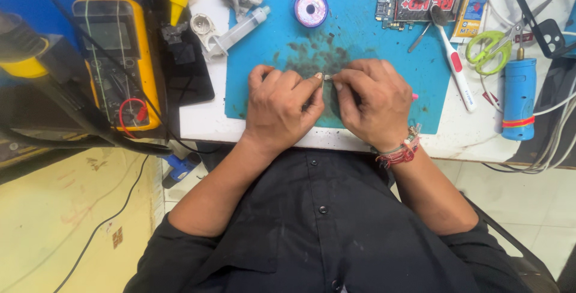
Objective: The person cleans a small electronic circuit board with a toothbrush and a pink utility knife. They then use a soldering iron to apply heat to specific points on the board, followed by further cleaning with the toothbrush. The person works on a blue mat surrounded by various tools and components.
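Observation:
Both hands rest close together on a blue work mat (360, 35) at the table's front edge. My left hand (282, 104) and my right hand (372, 104) pinch a tiny metal part (327, 77) between their fingertips. The part is mostly hidden by the fingers, so I cannot tell what it is. A pink tip (414, 96) pokes out beside my right hand. Red thread bracelets (399, 152) circle my right wrist.
A yellow multimeter (117, 59) stands at the left, a dark phone (189, 71) and a syringe (237, 32) next to it. A solder spool (311, 8) lies at the mat's back. Toothbrush (456, 68), green scissors (495, 47) and a blue cylinder tool (519, 98) sit right.

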